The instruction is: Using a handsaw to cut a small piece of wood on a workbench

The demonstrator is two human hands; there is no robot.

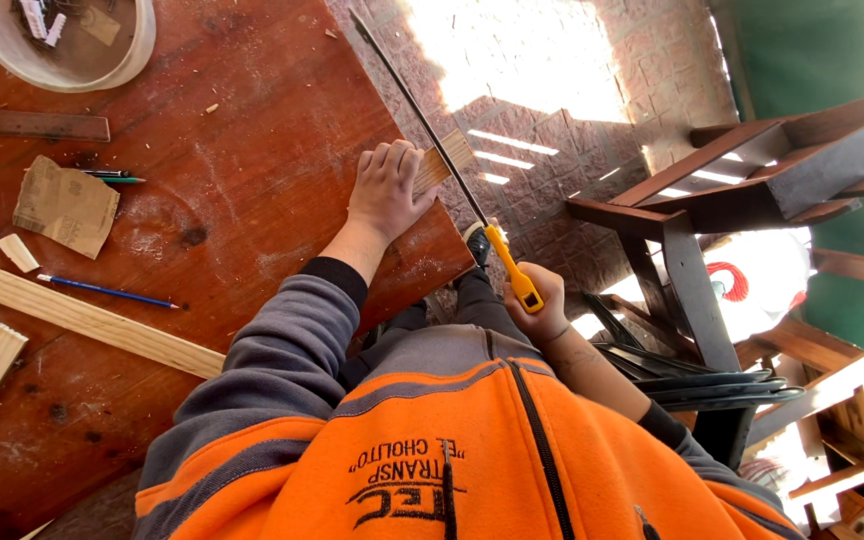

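Lying on the red desk [252, 120] at left are wood strips [92, 320] and a blue pencil [107, 292]; the left hand [387, 190] presses flat on a small wood piece [444, 160] at the edge, while the right hand [542, 305] grips a yellow-handled saw [432, 130] across it.

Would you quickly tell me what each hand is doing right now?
Left hand: open, pressing the wood strip on the table.
Right hand: closed on the handsaw.

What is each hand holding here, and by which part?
Right hand grips the saw by its yellow handle; left hand presses flat on a wood strip at the table edge.
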